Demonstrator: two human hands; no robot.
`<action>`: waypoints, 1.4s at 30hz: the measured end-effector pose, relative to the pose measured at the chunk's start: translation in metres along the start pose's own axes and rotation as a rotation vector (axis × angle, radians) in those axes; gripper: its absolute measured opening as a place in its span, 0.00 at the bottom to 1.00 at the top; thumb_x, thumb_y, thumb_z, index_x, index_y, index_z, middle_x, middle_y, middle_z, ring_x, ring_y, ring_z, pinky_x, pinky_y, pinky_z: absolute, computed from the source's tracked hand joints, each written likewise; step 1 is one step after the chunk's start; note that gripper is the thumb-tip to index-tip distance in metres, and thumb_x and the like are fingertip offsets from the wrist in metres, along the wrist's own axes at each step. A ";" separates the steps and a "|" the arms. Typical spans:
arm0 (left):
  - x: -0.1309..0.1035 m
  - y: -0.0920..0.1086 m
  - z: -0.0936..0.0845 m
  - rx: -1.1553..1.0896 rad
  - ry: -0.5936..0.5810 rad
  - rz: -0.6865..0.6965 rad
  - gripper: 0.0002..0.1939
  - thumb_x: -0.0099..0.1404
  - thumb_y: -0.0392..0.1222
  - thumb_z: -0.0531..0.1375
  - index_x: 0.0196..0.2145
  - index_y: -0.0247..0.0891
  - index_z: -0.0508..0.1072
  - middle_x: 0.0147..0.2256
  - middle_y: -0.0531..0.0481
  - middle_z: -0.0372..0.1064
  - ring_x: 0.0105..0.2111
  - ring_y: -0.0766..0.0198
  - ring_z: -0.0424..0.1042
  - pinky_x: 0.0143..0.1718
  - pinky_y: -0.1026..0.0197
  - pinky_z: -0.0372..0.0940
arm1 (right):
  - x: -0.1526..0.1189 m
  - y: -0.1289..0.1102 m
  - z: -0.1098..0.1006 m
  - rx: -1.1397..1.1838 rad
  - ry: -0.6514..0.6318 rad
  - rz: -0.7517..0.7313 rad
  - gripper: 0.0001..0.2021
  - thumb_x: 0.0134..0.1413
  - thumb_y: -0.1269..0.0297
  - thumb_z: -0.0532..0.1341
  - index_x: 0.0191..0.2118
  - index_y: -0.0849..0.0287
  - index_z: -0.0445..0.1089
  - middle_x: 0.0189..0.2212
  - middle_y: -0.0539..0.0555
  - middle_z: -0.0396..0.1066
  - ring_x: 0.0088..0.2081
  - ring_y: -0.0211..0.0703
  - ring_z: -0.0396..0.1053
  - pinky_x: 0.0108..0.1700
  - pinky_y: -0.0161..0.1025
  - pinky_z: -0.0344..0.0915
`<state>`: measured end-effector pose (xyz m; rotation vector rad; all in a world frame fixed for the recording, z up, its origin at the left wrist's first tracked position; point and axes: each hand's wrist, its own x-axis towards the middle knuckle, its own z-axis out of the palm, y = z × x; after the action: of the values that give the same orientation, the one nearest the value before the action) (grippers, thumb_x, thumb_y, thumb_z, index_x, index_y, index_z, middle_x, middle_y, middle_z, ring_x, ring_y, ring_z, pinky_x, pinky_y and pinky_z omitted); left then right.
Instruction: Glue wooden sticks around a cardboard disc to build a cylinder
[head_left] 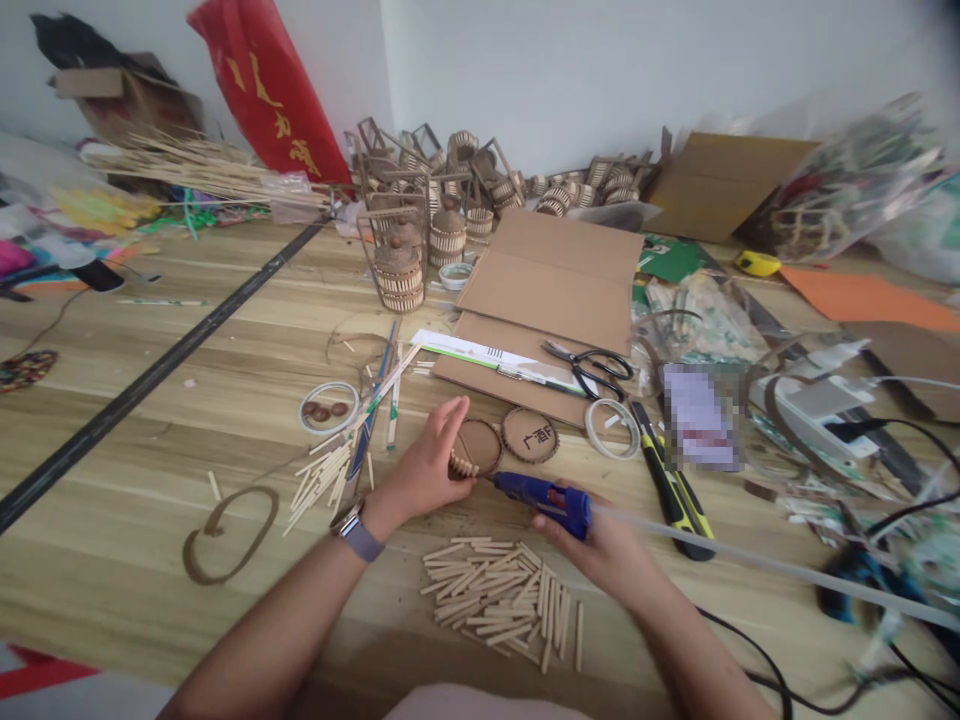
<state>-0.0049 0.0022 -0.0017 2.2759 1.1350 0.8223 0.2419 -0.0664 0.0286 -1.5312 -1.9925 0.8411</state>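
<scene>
My left hand [431, 465], with a watch at the wrist, holds the near left edge of a round cardboard piece [480, 445], where a short row of small sticks stands along the rim. My right hand [600, 545] is wrapped round a blue glue gun [547, 500], its nozzle pointing left at that rim near my left fingers. A second cardboard disc [530, 435] with printed characters lies just to the right of the round piece. Closer to me is a loose pile of short wooden sticks [499, 595].
Scissors [592, 368], cardboard sheets [551, 270] and a yellow-black cutter [675, 490] lie beyond and right. Small slatted buckets [397, 270] stand at the back. More sticks [326, 480] and a brown strip loop [225, 535] lie left. Cables run along the right.
</scene>
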 end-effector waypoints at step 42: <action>0.001 0.002 -0.002 0.017 -0.007 0.009 0.59 0.54 0.30 0.66 0.68 0.50 0.29 0.65 0.37 0.44 0.64 0.44 0.53 0.62 0.43 0.58 | 0.001 -0.006 0.005 -0.108 0.016 -0.105 0.11 0.59 0.55 0.56 0.30 0.54 0.64 0.24 0.51 0.69 0.26 0.43 0.68 0.29 0.37 0.64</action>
<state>-0.0050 0.0023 0.0010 2.2975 1.1343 0.8108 0.2343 -0.0670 0.0299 -1.4714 -2.1177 0.6872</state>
